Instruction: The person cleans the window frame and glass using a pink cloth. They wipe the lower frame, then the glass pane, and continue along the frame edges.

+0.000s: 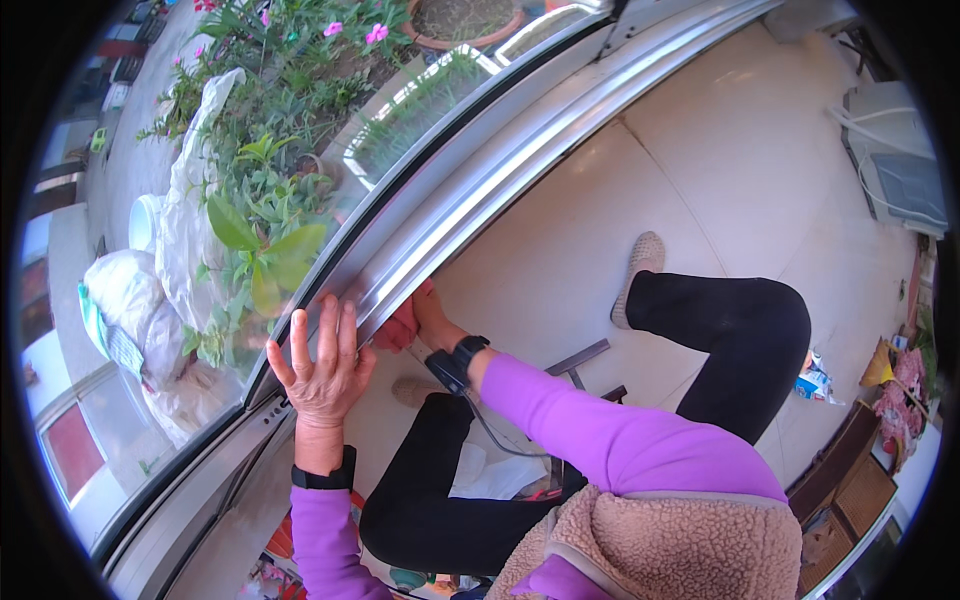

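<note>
Rests left hand, fingers spread, on silver window frame at 8 o'clock; see same frame slanting from 1 to 8. Holds right hand curled at 9 o'clock, near center, by frame's inner edge, apart from left. Seems to press pink cloth; too hidden to tell if clamped. Note plants outside at 10, slipper at 3, pale tiles at 2.
</note>
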Demonstrator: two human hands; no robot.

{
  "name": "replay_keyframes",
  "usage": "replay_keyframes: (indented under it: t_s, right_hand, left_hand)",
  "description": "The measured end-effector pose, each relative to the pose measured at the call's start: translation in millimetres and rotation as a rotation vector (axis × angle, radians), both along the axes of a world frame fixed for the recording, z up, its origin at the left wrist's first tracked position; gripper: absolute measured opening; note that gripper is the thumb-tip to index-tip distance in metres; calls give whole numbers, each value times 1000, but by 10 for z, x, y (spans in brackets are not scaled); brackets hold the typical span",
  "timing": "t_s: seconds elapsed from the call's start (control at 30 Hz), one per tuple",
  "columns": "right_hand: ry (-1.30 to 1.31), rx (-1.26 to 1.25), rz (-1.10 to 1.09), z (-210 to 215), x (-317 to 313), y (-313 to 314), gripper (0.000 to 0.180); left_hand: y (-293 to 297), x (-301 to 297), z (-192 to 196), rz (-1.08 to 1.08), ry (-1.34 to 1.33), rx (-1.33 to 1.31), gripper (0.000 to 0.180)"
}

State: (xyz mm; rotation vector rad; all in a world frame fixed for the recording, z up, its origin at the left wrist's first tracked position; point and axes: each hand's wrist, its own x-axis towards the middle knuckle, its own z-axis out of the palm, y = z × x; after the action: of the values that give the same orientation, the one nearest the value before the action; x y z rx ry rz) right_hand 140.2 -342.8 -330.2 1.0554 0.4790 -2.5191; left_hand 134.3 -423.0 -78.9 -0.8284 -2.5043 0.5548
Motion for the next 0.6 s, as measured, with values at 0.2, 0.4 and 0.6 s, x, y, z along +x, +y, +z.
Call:
replay_keyframes:
  t_s: [0.2, 0.4, 0.6]
  right_hand:
    - [419, 338, -457, 1431, -276, 1029, 37]
    - [433, 795, -551, 1701, -572, 1187, 43]
    - [409, 771, -386, 1305, -131, 46, 45]
  left_hand:
    - [7, 16, 28, 32, -57, 23, 58]
    - [-15, 35, 61, 47, -115, 2, 54]
    - [-37, 55, 44, 57, -113, -11, 52]
